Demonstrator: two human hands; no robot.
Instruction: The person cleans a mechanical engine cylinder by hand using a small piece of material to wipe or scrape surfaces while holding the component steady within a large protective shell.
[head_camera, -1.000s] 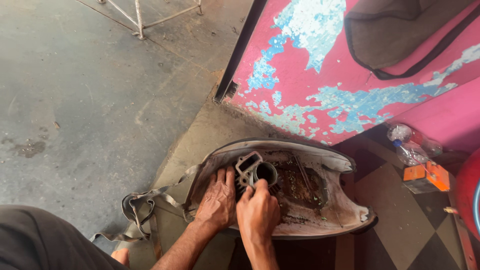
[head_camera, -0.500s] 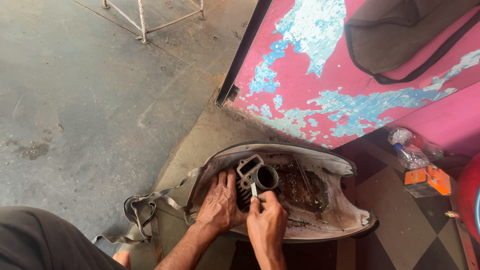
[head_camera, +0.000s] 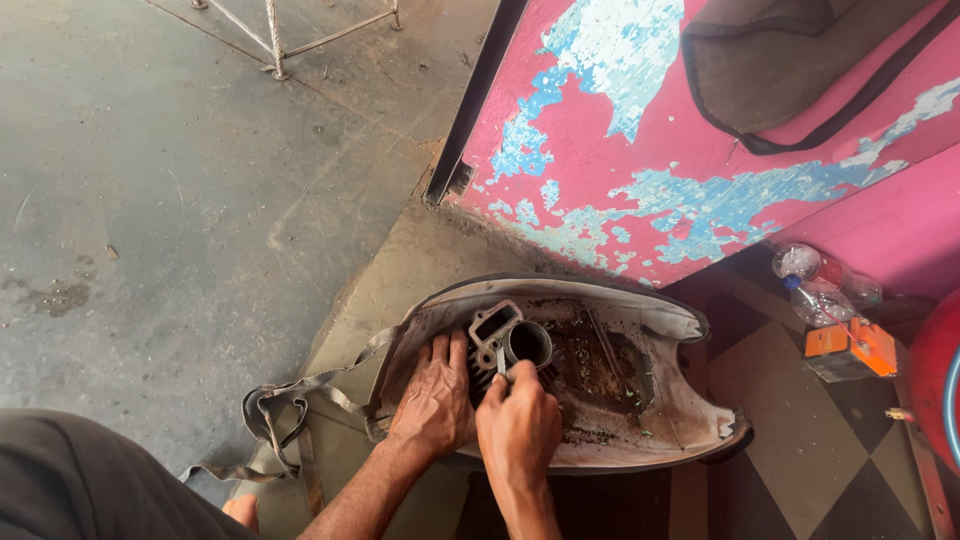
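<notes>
A dark finned engine cylinder (head_camera: 515, 345) with a round bore lies inside an upturned, dirty scooter seat pan (head_camera: 680, 420) on the floor. My left hand (head_camera: 435, 395) rests flat on the left side of the cylinder and steadies it. My right hand (head_camera: 520, 425) is closed around a small thin metal tool (head_camera: 502, 362) whose tip touches the cylinder's face beside the bore. Grime and rust-coloured dirt cover the pan's inside to the right of the cylinder.
A grey strap (head_camera: 290, 415) trails from the pan's left side. A peeling pink and blue door (head_camera: 640, 150) stands behind. Plastic bottles (head_camera: 825, 285) and an orange box (head_camera: 850, 350) sit at right on checkered tiles. Metal stool legs (head_camera: 275, 40) stand far left on concrete.
My right hand has slid down from the top of the cylinder toward me and now works the small tool at its face. My left hand has stayed on the cylinder.
</notes>
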